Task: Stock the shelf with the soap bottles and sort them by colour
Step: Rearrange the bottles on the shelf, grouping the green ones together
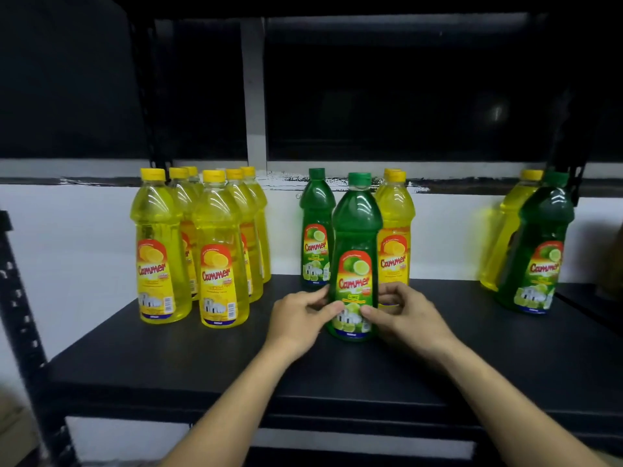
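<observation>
Bottle of green soap stands at frame centre on shelf, left hand and right hand pinching its lower label; looks full, probably heavy, slick plastic, narrow waist likely grips best.

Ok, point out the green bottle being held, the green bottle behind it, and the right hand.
Held green bottle [355,230]: head view, on its body above the label.
Green bottle behind it [315,210]: head view, upper body.
Right hand [404,315]: head view, back of the hand.
</observation>
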Demonstrator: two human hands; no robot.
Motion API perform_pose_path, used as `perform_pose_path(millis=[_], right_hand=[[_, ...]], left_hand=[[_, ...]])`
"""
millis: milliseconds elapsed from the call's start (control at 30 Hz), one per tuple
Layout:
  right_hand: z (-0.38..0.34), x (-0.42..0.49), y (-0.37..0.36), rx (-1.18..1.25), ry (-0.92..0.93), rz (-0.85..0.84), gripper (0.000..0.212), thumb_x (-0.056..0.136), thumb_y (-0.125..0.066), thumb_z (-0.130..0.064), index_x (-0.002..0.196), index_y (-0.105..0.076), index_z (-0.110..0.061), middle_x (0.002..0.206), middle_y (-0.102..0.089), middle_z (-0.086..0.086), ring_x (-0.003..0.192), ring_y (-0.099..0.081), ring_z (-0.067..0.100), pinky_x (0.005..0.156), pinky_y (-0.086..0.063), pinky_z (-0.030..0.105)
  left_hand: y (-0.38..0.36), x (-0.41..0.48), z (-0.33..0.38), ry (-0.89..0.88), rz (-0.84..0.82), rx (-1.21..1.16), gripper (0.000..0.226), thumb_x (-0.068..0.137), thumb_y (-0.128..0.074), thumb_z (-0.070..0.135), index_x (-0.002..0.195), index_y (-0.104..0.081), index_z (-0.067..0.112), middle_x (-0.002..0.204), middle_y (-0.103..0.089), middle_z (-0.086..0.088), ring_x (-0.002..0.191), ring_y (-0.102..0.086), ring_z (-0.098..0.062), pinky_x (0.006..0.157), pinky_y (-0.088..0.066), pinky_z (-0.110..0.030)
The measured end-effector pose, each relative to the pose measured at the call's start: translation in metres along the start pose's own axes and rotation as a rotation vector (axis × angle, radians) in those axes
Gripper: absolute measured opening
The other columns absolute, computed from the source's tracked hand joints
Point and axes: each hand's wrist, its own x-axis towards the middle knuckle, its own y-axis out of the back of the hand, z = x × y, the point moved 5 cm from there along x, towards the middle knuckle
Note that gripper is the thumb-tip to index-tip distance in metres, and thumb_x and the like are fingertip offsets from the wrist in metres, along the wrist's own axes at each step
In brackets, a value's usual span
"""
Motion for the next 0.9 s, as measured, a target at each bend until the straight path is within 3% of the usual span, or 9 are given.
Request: perform_pose_path(millis=[100, 233, 367, 500, 567, 633, 700, 800, 900], right_hand=[[-0.007, 0.014, -0.021, -0.107, 0.045, 0.027, 0.049, 0.074, -0.086, -0.031, 0.112, -0.059, -0.015, 0.107, -0.065, -0.001, 0.087, -0.070, 0.011, 0.071, -0.057, 0.019], [-0.006, 0.042, -0.046, -0.152, 0.059, -0.005, 0.049, 0.073, -0.087, -0.035, 0.109, -0.059, -0.017, 0.104, -0.069, 0.000, 0.090, -0.070, 0.015, 0.082, -0.060, 0.036], [-0.001, 0.061, -0.062, -0.152, 0.067, -0.059, 0.051, 0.076, -0.084, -0.037, 0.114, -0.057, -0.018, 0.108, -0.069, -0.001, 0.095, -0.069, 0.013, 0.085, -0.060, 0.036], [0.004, 0.071, -0.062, 0.108, -0.041, -0.204, 0.028, 0.089, -0.072, -0.015, 0.116, -0.062, -0.014, 0.113, -0.070, 0.006, 0.105, -0.069, 0.019, 0.091, -0.058, 0.038], [0.002, 0.084, -0.058, 0.156, -0.038, -0.165, 0.016, 0.095, -0.061, -0.006, 0.107, -0.065, -0.016, 0.107, -0.072, 0.006, 0.108, -0.067, 0.024, 0.094, -0.056, 0.041], [-0.003, 0.101, -0.053, 0.063, 0.073, -0.014, 0.014, 0.098, -0.059, -0.011, 0.108, -0.064, -0.019, 0.108, -0.070, 0.003, 0.107, -0.067, 0.025, 0.093, -0.056, 0.044], [-0.011, 0.112, -0.057, -0.076, 0.171, 0.113, 0.025, 0.097, -0.062, -0.017, 0.122, -0.060, -0.019, 0.118, -0.066, -0.002, 0.105, -0.066, 0.020, 0.092, -0.056, 0.040], [-0.011, 0.127, -0.072, -0.251, 0.201, 0.193, 0.054, 0.095, -0.063, -0.015, 0.145, -0.044, -0.015, 0.143, -0.053, 0.003, 0.125, -0.055, 0.024, 0.103, -0.049, 0.044], [0.001, 0.143, -0.081, -0.258, 0.122, 0.177, 0.066, 0.094, -0.064, -0.014, 0.153, -0.034, -0.017, 0.150, -0.047, 0.007, 0.133, -0.050, 0.029, 0.107, -0.045, 0.047]], left_hand=[[0.018, 0.013, -0.015, 0.005, -0.034, -0.001, 0.058, 0.080, -0.078, 0.046, 0.133, -0.064, 0.026, 0.110, -0.075, 0.005, 0.085, -0.070, 0.001, 0.081, -0.060, -0.030], [0.024, 0.027, -0.024, 0.050, -0.077, -0.150, 0.045, 0.089, -0.074, 0.027, 0.133, -0.061, 0.024, 0.123, -0.069, 0.008, 0.098, -0.068, 0.004, 0.080, -0.054, -0.016], [0.025, 0.037, -0.022, 0.020, -0.063, -0.135, 0.054, 0.087, -0.074, 0.037, 0.132, -0.046, 0.051, 0.114, -0.062, 0.030, 0.092, -0.064, 0.014, 0.073, -0.053, -0.013], [0.031, 0.041, -0.032, -0.056, 0.033, -0.033, 0.057, 0.083, -0.076, 0.047, 0.133, -0.049, 0.050, 0.115, -0.067, 0.023, 0.096, -0.063, 0.009, 0.078, -0.055, -0.016], [0.031, 0.040, -0.036, -0.083, 0.037, -0.028, 0.050, 0.085, -0.075, 0.044, 0.129, -0.051, 0.050, 0.108, -0.066, 0.029, 0.098, -0.060, 0.015, 0.074, -0.049, -0.007], [0.031, 0.041, -0.036, -0.100, 0.042, -0.012, 0.048, 0.087, -0.074, 0.042, 0.129, -0.052, 0.049, 0.106, -0.064, 0.034, 0.102, -0.057, 0.019, 0.075, -0.045, -0.001], [0.030, 0.042, -0.038, -0.089, 0.041, -0.012, 0.048, 0.087, -0.073, 0.044, 0.126, -0.049, 0.055, 0.107, -0.064, 0.034, 0.106, -0.058, 0.015, 0.080, -0.047, -0.005], [0.030, 0.044, -0.045, -0.061, 0.049, -0.023, 0.044, 0.086, -0.074, 0.046, 0.112, -0.046, 0.068, 0.108, -0.064, 0.033, 0.109, -0.060, 0.005, 0.087, -0.054, -0.022], [0.031, 0.045, -0.043, -0.054, 0.049, -0.026, 0.044, 0.087, -0.073, 0.042, 0.103, -0.043, 0.070, 0.101, -0.061, 0.038, 0.105, -0.058, 0.010, 0.083, -0.051, -0.017]])
